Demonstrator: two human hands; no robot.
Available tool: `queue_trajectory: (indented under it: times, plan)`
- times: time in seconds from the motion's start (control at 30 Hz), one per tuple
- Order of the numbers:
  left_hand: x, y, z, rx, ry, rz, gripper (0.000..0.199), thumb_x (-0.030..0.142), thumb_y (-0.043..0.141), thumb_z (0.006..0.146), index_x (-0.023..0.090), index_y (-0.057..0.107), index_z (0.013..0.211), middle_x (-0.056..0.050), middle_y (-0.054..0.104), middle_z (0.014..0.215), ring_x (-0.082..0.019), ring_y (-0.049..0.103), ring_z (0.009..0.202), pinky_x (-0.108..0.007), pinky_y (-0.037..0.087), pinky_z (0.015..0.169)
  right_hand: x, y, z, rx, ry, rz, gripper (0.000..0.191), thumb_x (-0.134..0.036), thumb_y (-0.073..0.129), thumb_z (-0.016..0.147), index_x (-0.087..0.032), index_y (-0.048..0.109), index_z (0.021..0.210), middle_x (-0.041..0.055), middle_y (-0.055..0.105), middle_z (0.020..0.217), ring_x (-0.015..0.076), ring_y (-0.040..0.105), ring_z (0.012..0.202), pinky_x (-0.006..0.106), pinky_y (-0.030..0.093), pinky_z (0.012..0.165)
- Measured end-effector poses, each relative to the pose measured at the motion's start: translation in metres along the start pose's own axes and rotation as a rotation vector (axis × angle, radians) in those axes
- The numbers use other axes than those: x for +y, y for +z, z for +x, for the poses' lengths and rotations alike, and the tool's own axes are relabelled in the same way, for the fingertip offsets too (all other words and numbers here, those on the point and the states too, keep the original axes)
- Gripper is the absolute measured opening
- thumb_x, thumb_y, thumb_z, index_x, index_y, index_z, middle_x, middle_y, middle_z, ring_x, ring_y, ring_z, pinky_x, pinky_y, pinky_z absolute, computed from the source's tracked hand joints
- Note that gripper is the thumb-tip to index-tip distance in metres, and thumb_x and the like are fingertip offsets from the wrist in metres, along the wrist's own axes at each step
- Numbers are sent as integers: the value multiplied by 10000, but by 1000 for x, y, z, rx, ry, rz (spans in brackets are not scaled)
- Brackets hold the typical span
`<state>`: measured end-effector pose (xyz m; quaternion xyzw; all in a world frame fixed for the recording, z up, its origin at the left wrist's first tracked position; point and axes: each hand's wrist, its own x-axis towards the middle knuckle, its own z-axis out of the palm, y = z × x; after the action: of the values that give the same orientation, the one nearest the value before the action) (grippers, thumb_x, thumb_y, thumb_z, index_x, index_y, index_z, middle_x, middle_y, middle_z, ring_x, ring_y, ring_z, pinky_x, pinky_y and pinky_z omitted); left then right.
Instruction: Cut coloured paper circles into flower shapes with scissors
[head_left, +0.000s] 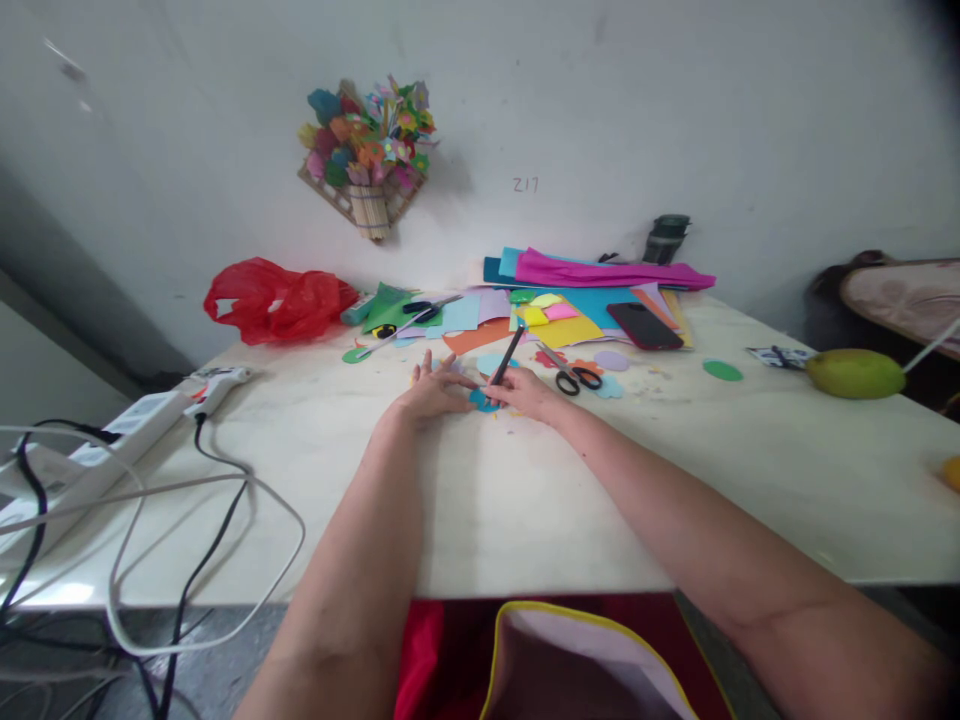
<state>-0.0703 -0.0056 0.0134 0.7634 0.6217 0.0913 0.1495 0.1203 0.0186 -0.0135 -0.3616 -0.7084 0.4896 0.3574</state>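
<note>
A black pen (508,354) stands tilted in my right hand (523,393), whose fingers are wrapped round it. Its lower end is over a small blue paper piece (484,402) lying on the table (525,520). My left hand (437,390) rests palm down at the left of that piece, fingers apart, with its fingertips at the paper's edge. Scissors with black handles (576,378) lie just right of my right hand, near a light purple paper oval (611,360) and a red paper flower (551,358).
Behind my hands lie coloured sheets (577,328), a phone (645,326) and a second pair of scissors (424,312). A red plastic bag (277,300) is at the back left, a power strip (124,440) with cables at the left, a green-yellow fruit (856,373) at the right.
</note>
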Motion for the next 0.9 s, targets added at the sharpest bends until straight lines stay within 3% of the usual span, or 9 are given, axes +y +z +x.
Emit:
queue_trajectory:
  times: [0.27,0.53,0.9]
  plan:
    - [0,0,0,-4,0,1,573,603,624,611,373,605,1135,62,142,1517,-332,-117,1368,-542,-18,1086,3,0,2,7,-3,22,166,-260,677,700,-162,546,730,-34,565,547,99,539,525,233,466,549]
    - [-3,1,2,-6,13,-2,584,621,618,591,389,604,1127,78,128,1518,-335,-141,1362,-572,-22,1069,3,-9,0,48,-33,35,214,-331,670,702,-146,577,757,-14,596,602,112,566,576,258,484,618]
    - [-2,0,1,-5,17,-7,569,614,622,599,400,605,1126,91,142,1514,-346,-114,1367,-573,-24,1072,5,-11,-1,-34,43,120,163,-248,701,678,-152,588,747,-16,617,648,121,613,645,274,521,694]
